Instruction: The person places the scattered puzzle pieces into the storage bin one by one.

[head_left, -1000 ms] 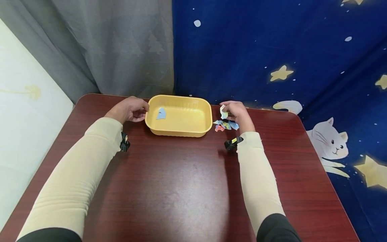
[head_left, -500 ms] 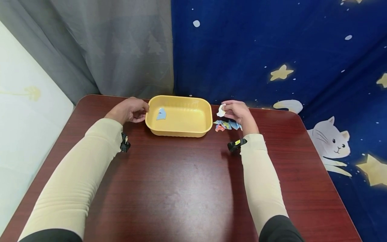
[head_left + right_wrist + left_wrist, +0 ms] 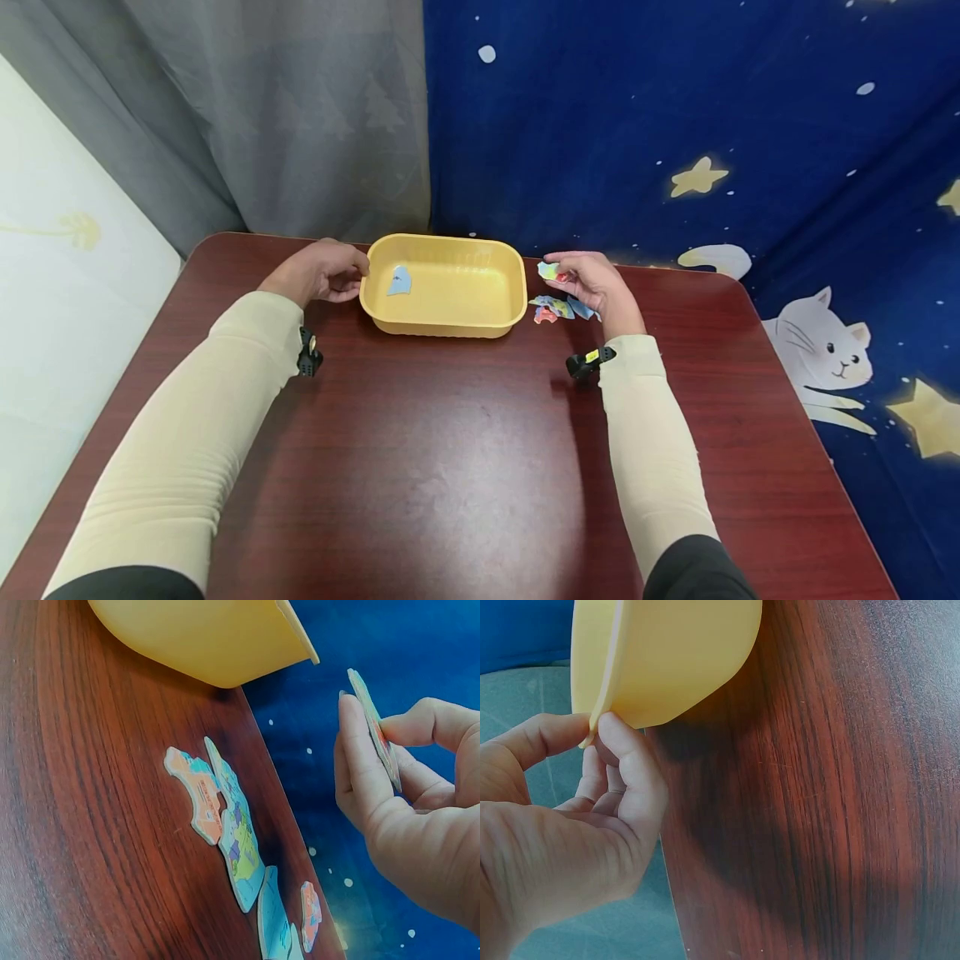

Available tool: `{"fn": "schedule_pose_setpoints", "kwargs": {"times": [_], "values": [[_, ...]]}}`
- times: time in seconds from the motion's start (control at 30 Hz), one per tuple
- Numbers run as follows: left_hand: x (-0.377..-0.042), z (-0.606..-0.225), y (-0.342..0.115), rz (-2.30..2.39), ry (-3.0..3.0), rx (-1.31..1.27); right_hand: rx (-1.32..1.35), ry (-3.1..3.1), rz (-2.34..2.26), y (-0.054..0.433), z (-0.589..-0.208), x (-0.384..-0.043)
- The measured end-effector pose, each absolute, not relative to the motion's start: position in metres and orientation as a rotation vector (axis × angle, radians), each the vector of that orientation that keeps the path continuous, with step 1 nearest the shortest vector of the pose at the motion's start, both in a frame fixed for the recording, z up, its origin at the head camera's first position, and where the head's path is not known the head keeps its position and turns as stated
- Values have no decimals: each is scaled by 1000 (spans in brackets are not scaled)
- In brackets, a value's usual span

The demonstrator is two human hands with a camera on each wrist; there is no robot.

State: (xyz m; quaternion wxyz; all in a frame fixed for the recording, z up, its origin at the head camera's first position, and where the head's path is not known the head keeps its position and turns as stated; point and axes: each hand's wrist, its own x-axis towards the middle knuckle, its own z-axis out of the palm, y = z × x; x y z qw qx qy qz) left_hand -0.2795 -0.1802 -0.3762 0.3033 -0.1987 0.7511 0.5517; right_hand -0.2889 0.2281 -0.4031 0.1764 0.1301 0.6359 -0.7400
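My left hand pinches the left rim of a yellow plastic basin between thumb and forefinger, as the left wrist view shows closely. Inside the basin, toward its left end, lies a light blue puzzle piece. To the right of the basin, my right hand holds a colourful puzzle piece between thumb and fingers, lifted off the table. Below that hand lie several loose pieces, among them an orange puzzle piece, a map-like green and purple piece and a blue piece.
The dark red wooden table carries the basin near its back edge. Behind hang a grey curtain and a blue star-patterned curtain. A small orange piece lies close to the table's edge.
The right hand has drawn slightly right and turned the held piece, which showed a pale side earlier and now shows its coloured face. The left hand stays on the rim.
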Motion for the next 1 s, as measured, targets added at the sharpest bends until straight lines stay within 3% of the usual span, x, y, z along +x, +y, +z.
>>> {"fn": "schedule_pose_setpoints", "kwargs": {"times": [1.0], "values": [[-280, -375, -182, 1472, 1972, -510, 360, 1854, -1974, 167, -377, -300]]}}
